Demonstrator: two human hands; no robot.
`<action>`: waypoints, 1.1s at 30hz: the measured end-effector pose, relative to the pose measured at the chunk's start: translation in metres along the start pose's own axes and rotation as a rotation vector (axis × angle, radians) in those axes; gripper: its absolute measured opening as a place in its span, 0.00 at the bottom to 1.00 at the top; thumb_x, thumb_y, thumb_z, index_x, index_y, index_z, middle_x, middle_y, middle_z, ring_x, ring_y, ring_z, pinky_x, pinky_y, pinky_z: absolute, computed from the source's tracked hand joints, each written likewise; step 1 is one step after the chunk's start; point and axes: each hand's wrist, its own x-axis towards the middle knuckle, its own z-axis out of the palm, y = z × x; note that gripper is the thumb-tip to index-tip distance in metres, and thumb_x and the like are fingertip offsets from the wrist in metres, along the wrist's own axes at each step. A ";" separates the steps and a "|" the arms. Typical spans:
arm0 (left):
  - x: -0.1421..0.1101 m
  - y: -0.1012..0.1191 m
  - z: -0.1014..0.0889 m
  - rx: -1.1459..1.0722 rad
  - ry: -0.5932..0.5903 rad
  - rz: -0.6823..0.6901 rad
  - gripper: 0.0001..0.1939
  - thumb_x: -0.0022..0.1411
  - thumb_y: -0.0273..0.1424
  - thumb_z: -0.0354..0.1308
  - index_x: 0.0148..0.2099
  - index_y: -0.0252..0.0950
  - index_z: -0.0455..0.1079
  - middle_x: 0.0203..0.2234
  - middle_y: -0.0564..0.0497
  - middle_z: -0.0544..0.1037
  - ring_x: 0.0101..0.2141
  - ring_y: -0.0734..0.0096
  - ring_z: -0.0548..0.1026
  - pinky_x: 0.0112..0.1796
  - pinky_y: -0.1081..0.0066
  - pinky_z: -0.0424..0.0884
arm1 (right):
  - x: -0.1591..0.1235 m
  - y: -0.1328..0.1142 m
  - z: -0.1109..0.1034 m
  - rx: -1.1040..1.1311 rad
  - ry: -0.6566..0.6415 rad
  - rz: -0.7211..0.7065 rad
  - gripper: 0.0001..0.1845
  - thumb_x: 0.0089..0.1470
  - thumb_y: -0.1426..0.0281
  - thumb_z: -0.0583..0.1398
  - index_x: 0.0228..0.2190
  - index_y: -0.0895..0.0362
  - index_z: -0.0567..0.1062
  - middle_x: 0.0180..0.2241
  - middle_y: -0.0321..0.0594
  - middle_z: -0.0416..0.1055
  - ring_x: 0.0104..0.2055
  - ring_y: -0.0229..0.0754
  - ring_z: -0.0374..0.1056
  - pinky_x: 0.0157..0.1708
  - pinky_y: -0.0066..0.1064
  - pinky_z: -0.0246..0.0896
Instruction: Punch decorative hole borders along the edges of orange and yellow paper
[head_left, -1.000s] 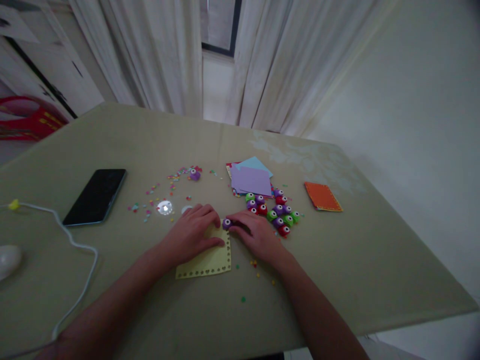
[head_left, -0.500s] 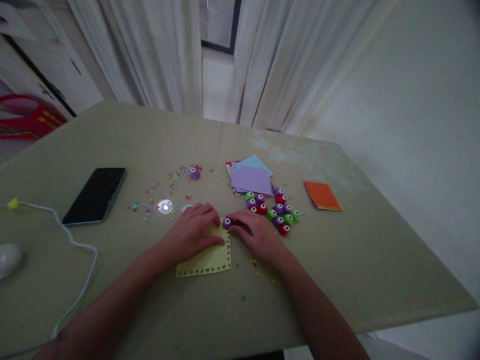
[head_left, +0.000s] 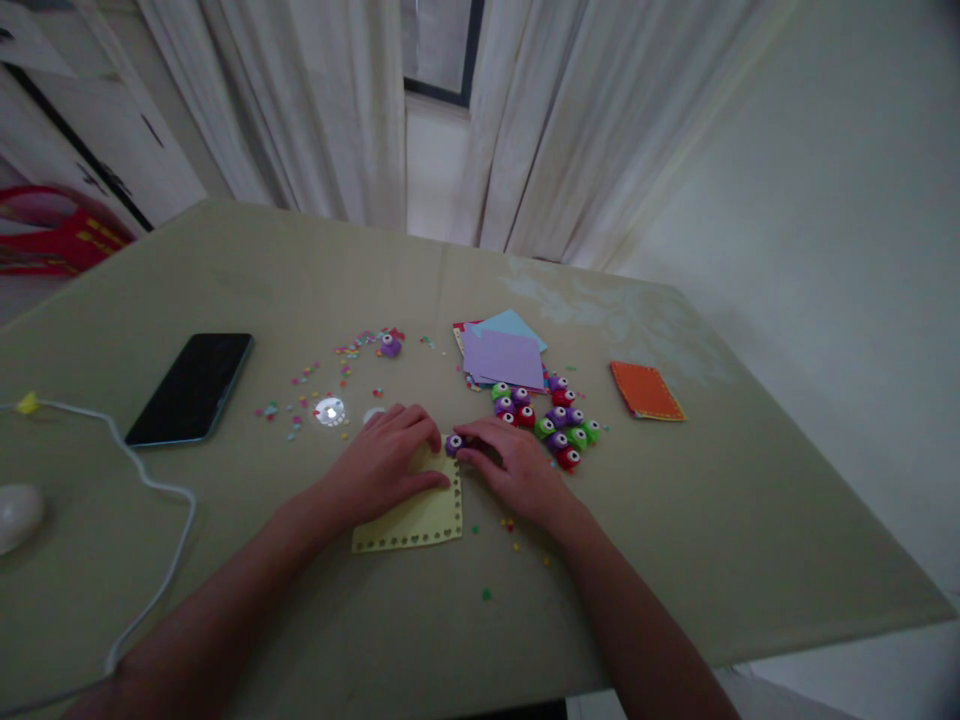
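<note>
A sheet of yellow paper (head_left: 420, 522) lies in front of me, with small shaped holes along its bottom and right edges. My left hand (head_left: 394, 455) rests on it, thumb and fingers apart, covering much of its upper left part. At the paper's top right corner is a small purple craft punch (head_left: 454, 446) with a round white eye. The fingers of my right hand (head_left: 510, 468) close on this punch from the right. Just beyond that hand stand several more punches (head_left: 556, 420) in purple, green and red.
Stacked coloured paper (head_left: 502, 358) lies behind the punches, an orange square (head_left: 646, 391) to the right. A lone purple punch (head_left: 390, 345) sits among scattered confetti (head_left: 304, 402). Leftward are a shiny disc (head_left: 330, 411), a dark tablet (head_left: 191, 390), a white cable (head_left: 176, 491) and a white mouse (head_left: 19, 518).
Both hands, the paper and the purple punch stay practically where they were. Only the camera view shifts very slightly.
</note>
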 end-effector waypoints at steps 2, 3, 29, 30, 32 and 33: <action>0.000 0.000 0.000 -0.007 0.002 -0.002 0.16 0.63 0.41 0.74 0.45 0.41 0.74 0.45 0.48 0.77 0.49 0.52 0.73 0.48 0.57 0.66 | 0.000 0.000 0.000 0.005 0.001 0.000 0.13 0.70 0.67 0.64 0.52 0.58 0.82 0.50 0.47 0.82 0.52 0.47 0.77 0.56 0.38 0.68; 0.000 -0.001 0.000 -0.013 0.004 -0.001 0.16 0.63 0.41 0.74 0.45 0.41 0.74 0.45 0.48 0.77 0.48 0.52 0.73 0.48 0.57 0.66 | 0.000 -0.001 0.000 0.008 0.003 0.003 0.13 0.71 0.66 0.64 0.52 0.58 0.82 0.50 0.47 0.82 0.52 0.47 0.76 0.56 0.38 0.68; -0.004 -0.006 -0.012 -0.023 -0.047 -0.004 0.24 0.57 0.46 0.76 0.50 0.41 0.77 0.49 0.46 0.78 0.53 0.46 0.74 0.53 0.51 0.66 | 0.059 -0.030 -0.048 -0.013 -0.358 0.351 0.10 0.64 0.64 0.68 0.42 0.58 0.82 0.36 0.41 0.83 0.33 0.40 0.77 0.34 0.29 0.68; -0.004 -0.007 -0.011 -0.020 -0.051 -0.003 0.24 0.57 0.46 0.76 0.50 0.41 0.77 0.49 0.46 0.77 0.53 0.46 0.74 0.53 0.51 0.66 | 0.060 -0.031 -0.047 -0.015 -0.372 0.363 0.09 0.64 0.65 0.68 0.41 0.58 0.82 0.36 0.42 0.83 0.32 0.39 0.76 0.32 0.28 0.68; -0.003 -0.007 -0.011 -0.022 -0.050 0.000 0.23 0.57 0.45 0.76 0.50 0.42 0.76 0.49 0.47 0.77 0.53 0.47 0.74 0.53 0.52 0.66 | 0.061 -0.032 -0.044 -0.020 -0.411 0.382 0.08 0.63 0.66 0.68 0.40 0.58 0.81 0.36 0.42 0.83 0.29 0.38 0.76 0.29 0.27 0.67; -0.003 -0.008 -0.011 -0.025 -0.048 0.002 0.23 0.57 0.45 0.76 0.50 0.42 0.76 0.49 0.47 0.77 0.54 0.47 0.74 0.54 0.52 0.65 | 0.062 -0.032 -0.041 -0.018 -0.429 0.394 0.07 0.63 0.67 0.68 0.40 0.58 0.81 0.36 0.42 0.83 0.28 0.37 0.76 0.28 0.26 0.67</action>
